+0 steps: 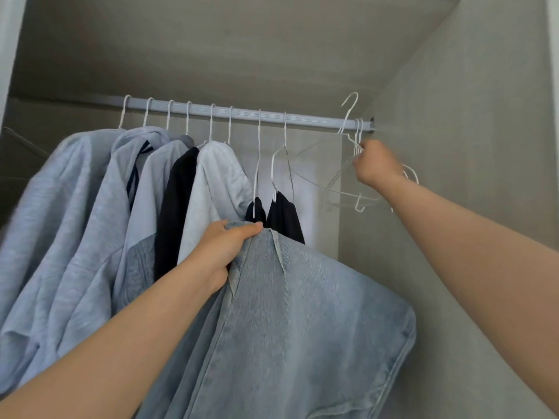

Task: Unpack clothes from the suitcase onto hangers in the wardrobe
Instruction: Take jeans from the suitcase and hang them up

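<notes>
Mid-step: we're fetching a free hanger for the jeans.

Left hand (pixel 225 249) is clenched on a bunch of the jeans (pixel 302 313) near their top edge, thumb over the fabric. It holds them up in front of the hung row, below the rail (pixel 308 119), leaving the other side free to work. The jeans are not on a hanger yet.

Right hand (pixel 375 161) is up at the far right end of the rail, fingers curled round the necks of the bare wire hangers (pixel 358 133) bunched there, close to the wardrobe side wall (pixel 469 131). One hook (pixel 350 111) sits tilted above the rail and looks unhooked. At least two hooks beside it are on the rail. Wire frames overlap under the hand, so we can't tell how many are in the grip. Our read on risk: they tangle and more than one comes off.

Jeans: light-blue washed denim, folded over, seams and a belt loop showing by the left hand. The bulk drapes to the lower right. Probably heavy for thin wire, so we'd fold them over the bottom bar.

Rest of the rail: pale blue shirts (pixel 75 207) on the left, and two dark pieces (pixel 286 216) on low-slung hangers just behind the left hand. The task looks well along.
</notes>
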